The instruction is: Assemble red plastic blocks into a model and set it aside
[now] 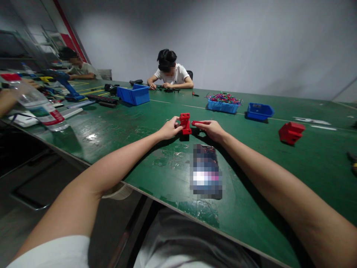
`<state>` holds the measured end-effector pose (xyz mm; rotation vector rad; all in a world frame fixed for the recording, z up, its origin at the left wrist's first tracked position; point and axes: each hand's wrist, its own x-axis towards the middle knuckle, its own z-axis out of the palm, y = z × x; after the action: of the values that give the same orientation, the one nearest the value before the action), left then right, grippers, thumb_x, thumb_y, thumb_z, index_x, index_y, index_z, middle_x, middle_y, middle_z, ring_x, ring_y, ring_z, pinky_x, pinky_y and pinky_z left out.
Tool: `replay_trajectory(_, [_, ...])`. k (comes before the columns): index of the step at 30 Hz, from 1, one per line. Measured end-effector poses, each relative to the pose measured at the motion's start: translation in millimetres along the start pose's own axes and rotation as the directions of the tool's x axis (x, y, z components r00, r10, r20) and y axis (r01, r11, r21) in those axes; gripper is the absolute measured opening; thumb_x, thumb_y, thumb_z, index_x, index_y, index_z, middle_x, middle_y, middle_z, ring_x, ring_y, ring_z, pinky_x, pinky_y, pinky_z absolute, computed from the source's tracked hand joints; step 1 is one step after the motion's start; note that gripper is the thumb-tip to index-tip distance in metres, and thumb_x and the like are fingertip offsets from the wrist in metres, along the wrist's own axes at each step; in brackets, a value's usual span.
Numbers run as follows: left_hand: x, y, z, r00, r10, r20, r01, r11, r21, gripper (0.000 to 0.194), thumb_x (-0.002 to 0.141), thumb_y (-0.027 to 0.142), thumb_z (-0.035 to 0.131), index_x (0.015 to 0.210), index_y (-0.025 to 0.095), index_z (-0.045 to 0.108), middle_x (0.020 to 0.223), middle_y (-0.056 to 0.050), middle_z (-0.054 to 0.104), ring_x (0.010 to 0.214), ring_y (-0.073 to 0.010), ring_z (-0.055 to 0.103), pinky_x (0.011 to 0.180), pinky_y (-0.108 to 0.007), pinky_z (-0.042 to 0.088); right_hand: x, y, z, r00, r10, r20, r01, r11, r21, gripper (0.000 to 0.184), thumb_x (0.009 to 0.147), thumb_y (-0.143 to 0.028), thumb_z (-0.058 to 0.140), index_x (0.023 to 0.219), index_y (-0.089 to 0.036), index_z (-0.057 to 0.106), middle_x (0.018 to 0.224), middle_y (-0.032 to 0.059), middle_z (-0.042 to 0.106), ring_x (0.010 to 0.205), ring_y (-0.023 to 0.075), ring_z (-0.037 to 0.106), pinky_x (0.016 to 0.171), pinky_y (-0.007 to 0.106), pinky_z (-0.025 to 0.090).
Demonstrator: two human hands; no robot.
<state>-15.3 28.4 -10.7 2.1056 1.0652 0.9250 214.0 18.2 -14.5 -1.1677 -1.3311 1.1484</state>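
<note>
My left hand is closed on a small red plastic block that stands on the green table in front of me. My right hand pinches a thin red part and holds it right next to the block's right side. Both arms reach straight out over the table. A blurred flat object lies between my forearms, closer to me than the block.
A larger red block sits to the right. Blue bins and a blue tray of coloured pieces stand farther back. A water bottle lies at the left. Two people sit at the far side.
</note>
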Motion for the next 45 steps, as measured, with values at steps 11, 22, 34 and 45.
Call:
replay_trajectory(11, [1.0,-2.2,0.6,1.0,0.001,-0.008,-0.002,0.999,-0.041,0.042,0.082,0.032,0.064,0.117,0.014,0.05,0.069,0.003,0.062,0.061,-0.0117,0.054,0.065,-0.025,0.04,0.6,4.6,0.6,0.997,-0.048,-0.056,0.054,0.992,0.111,0.065,0.046,-0.017,0.083,0.102,-0.022,0.051,0.082,-0.002,0.069,0.076,0.0157,0.066,0.073,0.03,0.053])
replay_trajectory(22, [0.2,0.0,0.5,1.0,-0.004,0.001,0.004,1.0,-0.014,0.042,0.084,0.033,0.061,0.119,0.012,0.049,0.071,0.001,0.064,0.061,-0.0126,0.055,0.064,-0.025,0.039,2.8,3.3,1.5,1.0,0.005,-0.023,-0.001,0.984,0.179,0.048,0.059,-0.016,0.082,0.097,-0.022,0.054,0.088,0.0028,0.07,0.078,0.0169,0.069,0.074,0.032,0.06])
replay_trajectory(34, [2.7,-5.6,1.3,1.0,0.002,0.02,-0.002,1.0,0.014,0.046,0.086,0.033,0.058,0.124,0.011,0.046,0.086,-0.006,0.07,0.075,-0.0176,0.064,0.072,-0.029,0.046,2.7,2.7,2.2,1.0,-0.018,0.008,0.016,0.978,0.206,0.033,0.058,-0.007,0.077,0.085,-0.017,0.064,0.082,0.0009,0.072,0.073,0.0129,0.067,0.076,0.027,0.057])
replay_trajectory(45, [1.6,-4.0,0.6,1.0,0.006,0.025,-0.006,1.0,0.013,0.044,0.086,0.033,0.058,0.123,0.012,0.046,0.088,-0.007,0.072,0.079,-0.0186,0.067,0.074,-0.031,0.048,5.2,6.4,-0.9,0.996,-0.087,0.008,0.085,0.989,0.122,0.04,0.048,-0.01,0.078,0.082,-0.018,0.059,0.072,-0.005,0.066,0.067,0.0104,0.06,0.068,0.023,0.05])
